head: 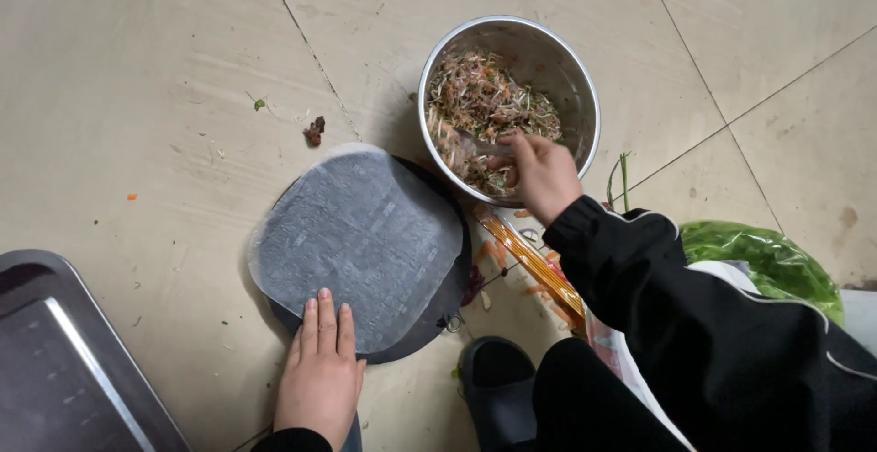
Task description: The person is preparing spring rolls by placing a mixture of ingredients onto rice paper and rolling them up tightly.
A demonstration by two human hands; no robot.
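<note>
Left hand (320,374) flat, fingers extended, pressing thin translucent round wrapper (356,237) on dark plate (438,310), on the tiled floor. Right hand (541,176) grips spoon (480,146) in steel bowl (557,59) of shredded filling (480,105).

tray (64,361) cut off by left and bottom edges; spoon (480,147) handle hidden under right hand (541,176).

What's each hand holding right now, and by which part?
The right hand grips a spoon by its handle end, in the filling of the steel bowl. The left hand holds nothing; its fingers press flat on the rice paper sheet.
</note>
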